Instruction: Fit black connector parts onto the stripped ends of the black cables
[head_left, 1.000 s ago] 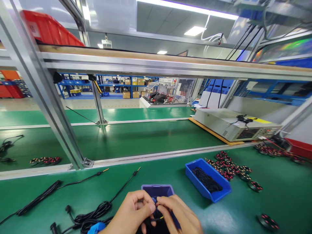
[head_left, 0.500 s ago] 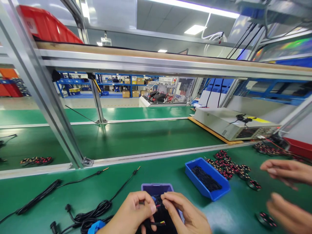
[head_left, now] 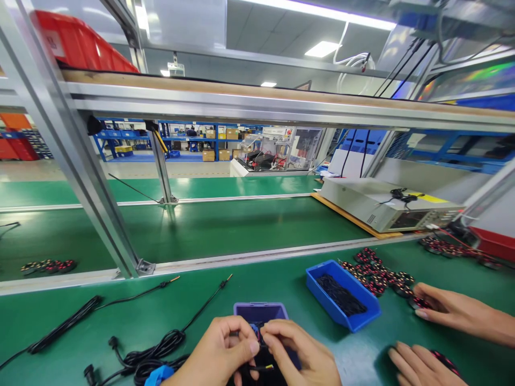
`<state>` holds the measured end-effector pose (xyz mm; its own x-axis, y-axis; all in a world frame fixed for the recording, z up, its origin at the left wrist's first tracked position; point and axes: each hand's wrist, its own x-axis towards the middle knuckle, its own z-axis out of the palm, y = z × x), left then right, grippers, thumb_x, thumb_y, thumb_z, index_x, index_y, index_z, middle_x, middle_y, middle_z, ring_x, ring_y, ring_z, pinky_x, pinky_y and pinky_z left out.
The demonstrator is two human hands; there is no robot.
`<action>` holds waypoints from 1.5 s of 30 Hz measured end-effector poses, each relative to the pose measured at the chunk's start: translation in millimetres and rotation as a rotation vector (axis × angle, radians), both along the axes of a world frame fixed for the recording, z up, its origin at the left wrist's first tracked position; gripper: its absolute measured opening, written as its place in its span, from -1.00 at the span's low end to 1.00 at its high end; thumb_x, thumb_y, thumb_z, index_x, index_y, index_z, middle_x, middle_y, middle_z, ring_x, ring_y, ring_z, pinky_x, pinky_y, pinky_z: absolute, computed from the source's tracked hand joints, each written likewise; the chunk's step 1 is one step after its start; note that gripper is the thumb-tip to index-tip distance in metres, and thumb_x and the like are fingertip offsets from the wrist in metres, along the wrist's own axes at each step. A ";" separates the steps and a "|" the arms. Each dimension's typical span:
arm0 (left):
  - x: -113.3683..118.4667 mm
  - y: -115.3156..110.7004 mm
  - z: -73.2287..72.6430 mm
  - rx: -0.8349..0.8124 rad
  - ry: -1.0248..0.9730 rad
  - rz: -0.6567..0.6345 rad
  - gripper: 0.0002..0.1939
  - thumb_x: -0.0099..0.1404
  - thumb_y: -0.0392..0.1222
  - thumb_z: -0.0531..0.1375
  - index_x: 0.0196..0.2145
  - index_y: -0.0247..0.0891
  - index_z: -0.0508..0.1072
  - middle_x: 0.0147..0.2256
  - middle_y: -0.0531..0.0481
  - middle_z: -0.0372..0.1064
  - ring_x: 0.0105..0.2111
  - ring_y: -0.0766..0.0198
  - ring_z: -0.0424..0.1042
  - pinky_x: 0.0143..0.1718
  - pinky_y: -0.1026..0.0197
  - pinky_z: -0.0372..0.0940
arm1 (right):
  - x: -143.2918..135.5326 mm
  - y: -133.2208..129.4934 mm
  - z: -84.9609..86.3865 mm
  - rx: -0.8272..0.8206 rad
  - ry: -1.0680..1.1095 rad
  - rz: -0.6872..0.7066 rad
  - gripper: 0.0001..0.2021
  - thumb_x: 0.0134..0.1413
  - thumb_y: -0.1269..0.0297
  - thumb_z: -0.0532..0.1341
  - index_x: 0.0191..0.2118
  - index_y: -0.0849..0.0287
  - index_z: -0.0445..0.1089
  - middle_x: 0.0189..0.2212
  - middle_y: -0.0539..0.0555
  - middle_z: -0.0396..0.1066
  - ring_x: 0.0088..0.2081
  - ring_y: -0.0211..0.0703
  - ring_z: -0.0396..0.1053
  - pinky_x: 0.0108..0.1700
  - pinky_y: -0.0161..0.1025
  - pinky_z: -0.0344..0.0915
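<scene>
The left hand (head_left: 225, 348) holds a black cable (head_left: 257, 368) with bared coloured wire ends over the purple bin (head_left: 260, 307), thumb and forefinger pinched; the right hand's (head_left: 303, 351) fingertips sit narrow just beside them, though I cannot tell what they grip; at right, a co-worker's far hand (head_left: 454, 312) grasps a copper-wound stator (head_left: 416, 304) near the blue bin (head_left: 340, 316)

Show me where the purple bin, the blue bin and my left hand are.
Purple bin (head_left: 261, 312): head view, on the inside of its far wall.
Blue bin (head_left: 324, 296): head view, on its outer side wall.
Left hand (head_left: 220, 346): head view, on the back of the hand.
</scene>
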<state>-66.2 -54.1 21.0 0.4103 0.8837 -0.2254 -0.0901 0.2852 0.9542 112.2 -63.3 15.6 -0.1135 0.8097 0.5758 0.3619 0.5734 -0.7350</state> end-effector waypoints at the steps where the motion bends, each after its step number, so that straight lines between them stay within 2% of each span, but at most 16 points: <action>1: -0.2 0.0 1.9 0.008 0.008 0.012 -0.44 -0.01 0.32 0.37 -0.44 -0.27 0.38 -0.57 0.05 0.36 -0.53 0.25 0.45 -0.66 0.39 0.17 | 0.4 0.0 0.3 -0.037 0.013 0.000 -0.90 0.23 0.33 0.27 -0.25 0.05 0.56 -0.37 -0.01 0.62 -0.39 -0.20 0.60 -0.29 -0.47 0.51; 4: -1.9 1.3 6.6 0.016 0.035 0.038 -0.47 0.02 0.29 0.36 -0.45 -0.28 0.41 -0.59 0.07 0.33 -0.56 0.28 0.42 -0.69 0.41 0.09 | 3.1 0.6 2.4 -0.068 0.006 -0.023 -0.89 0.25 0.27 0.26 -0.25 0.05 0.56 -0.38 0.00 0.62 -0.40 -0.18 0.60 -0.28 -0.46 0.51; 7: -4.4 3.0 6.9 0.010 0.066 0.023 -0.52 0.06 0.23 0.35 -0.46 -0.30 0.43 -0.57 0.07 0.32 -0.59 0.32 0.41 -0.70 0.43 0.05 | 6.4 2.0 7.9 -0.022 -0.037 -0.027 -0.87 0.28 0.25 0.24 -0.25 0.05 0.56 -0.37 0.01 0.62 -0.39 -0.18 0.59 -0.24 -0.44 0.52; 10: -4.8 3.4 3.5 0.034 0.076 0.002 -0.54 0.09 0.20 0.34 -0.47 -0.31 0.45 -0.55 0.06 0.34 -0.59 0.32 0.41 -0.71 0.43 0.04 | 8.4 2.8 15.0 0.044 -0.071 0.028 -0.88 0.29 0.32 0.23 -0.25 0.05 0.53 -0.38 -0.01 0.61 -0.38 -0.21 0.59 -0.23 -0.46 0.50; 14: -2.5 2.7 -1.2 0.061 0.075 0.039 -0.52 0.06 0.22 0.33 -0.50 -0.32 0.44 -0.54 0.05 0.33 -0.62 0.33 0.39 -0.74 0.44 0.00 | 8.4 1.1 20.1 0.088 -0.082 0.082 -0.85 0.27 0.45 0.23 -0.23 0.04 0.50 -0.36 -0.05 0.59 -0.36 -0.26 0.57 -0.21 -0.50 0.47; 20: -5.6 4.2 0.5 0.053 0.091 -0.053 -0.61 0.14 0.11 0.32 -0.46 -0.32 0.45 -0.50 0.06 0.32 -0.56 0.32 0.43 -0.70 0.44 0.06 | 9.1 0.1 16.8 0.107 -0.076 0.093 -0.80 0.24 0.52 0.23 -0.21 0.02 0.46 -0.34 -0.07 0.57 -0.35 -0.28 0.54 -0.19 -0.50 0.45; 24: -7.8 5.5 1.4 0.049 0.105 -0.070 -0.64 0.16 0.07 0.31 -0.45 -0.33 0.44 -0.51 0.07 0.31 -0.55 0.31 0.44 -0.69 0.43 0.08 | 10.0 0.7 13.5 0.110 -0.087 0.115 -0.79 0.23 0.54 0.23 -0.19 0.02 0.45 -0.33 -0.06 0.57 -0.34 -0.27 0.54 -0.19 -0.48 0.45; 32: -6.4 4.3 1.0 0.062 0.106 -0.045 -0.56 0.12 0.17 0.34 -0.45 -0.32 0.44 -0.46 0.06 0.30 -0.55 0.33 0.43 -0.69 0.44 0.08 | 7.2 -0.8 14.7 0.095 -0.100 0.109 -0.81 0.24 0.52 0.21 -0.22 0.03 0.45 -0.35 -0.07 0.57 -0.35 -0.28 0.53 -0.21 -0.50 0.42; 35: -4.9 2.7 1.7 0.092 0.091 -0.038 -0.50 0.09 0.25 0.33 -0.46 -0.32 0.44 -0.50 0.06 0.29 -0.56 0.34 0.40 -0.67 0.41 0.14 | 4.6 -1.6 14.8 0.040 -0.080 0.120 -0.83 0.21 0.49 0.24 -0.27 0.04 0.48 -0.36 -0.06 0.59 -0.37 -0.26 0.55 -0.21 -0.49 0.43; 38: -2.8 1.4 2.5 0.084 0.072 -0.046 -0.46 0.05 0.30 0.34 -0.47 -0.31 0.43 -0.54 0.05 0.31 -0.59 0.34 0.36 -0.66 0.38 0.18 | 1.5 -1.5 11.8 -0.110 -0.010 0.133 -0.86 0.20 0.43 0.26 -0.31 0.03 0.52 -0.37 -0.04 0.60 -0.36 -0.22 0.56 -0.22 -0.47 0.44; 41: -1.0 1.2 3.0 0.025 0.036 -0.011 -0.45 0.01 0.30 0.36 -0.49 -0.30 0.41 -0.58 0.06 0.31 -0.59 0.31 0.39 -0.69 0.41 0.13 | -0.9 -0.8 7.7 -0.236 0.162 0.109 -0.92 0.19 0.29 0.29 -0.32 0.04 0.54 -0.34 0.01 0.58 -0.32 -0.16 0.56 -0.25 -0.43 0.46; 45: -0.1 1.4 2.9 -0.032 -0.025 0.035 -0.48 -0.02 0.25 0.39 -0.51 -0.31 0.43 -0.60 0.09 0.30 -0.61 0.32 0.40 -0.71 0.43 0.07 | -4.3 -1.6 7.4 -0.324 0.317 0.033 -0.87 0.14 0.16 0.34 -0.38 0.05 0.56 -0.44 -0.02 0.55 -0.38 -0.19 0.52 -0.28 -0.44 0.42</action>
